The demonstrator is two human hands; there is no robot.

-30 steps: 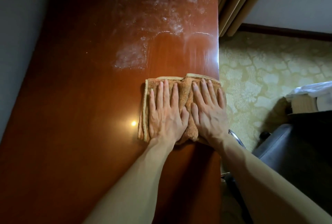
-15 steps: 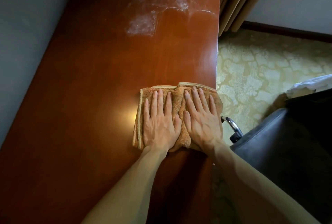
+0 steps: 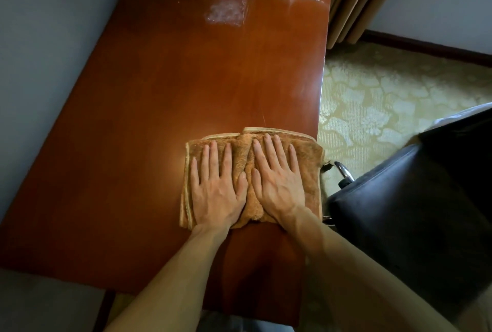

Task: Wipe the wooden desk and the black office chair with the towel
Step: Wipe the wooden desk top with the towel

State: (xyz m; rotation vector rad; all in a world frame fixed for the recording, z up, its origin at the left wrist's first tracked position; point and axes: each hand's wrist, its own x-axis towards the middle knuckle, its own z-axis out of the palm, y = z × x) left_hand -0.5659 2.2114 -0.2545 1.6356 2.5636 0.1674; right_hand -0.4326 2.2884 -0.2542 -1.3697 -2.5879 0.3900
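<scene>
Currently: towel (image 3: 308, 161) at tabletop (image 3: 186, 78) right edge; left hand (image 3: 215, 187) and right hand (image 3: 279, 182) pressed flat, grip apart, clamping nothing. Risk: uneven push slides towel off edge; far-end white residue (image 3: 226, 12) missed.

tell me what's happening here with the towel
A person presses the left hand and right hand flat on a folded brown towel near the right edge of the wooden desk. A whitish smear lies at its far end. The black office chair stands to the right, with no hand on it.
</scene>
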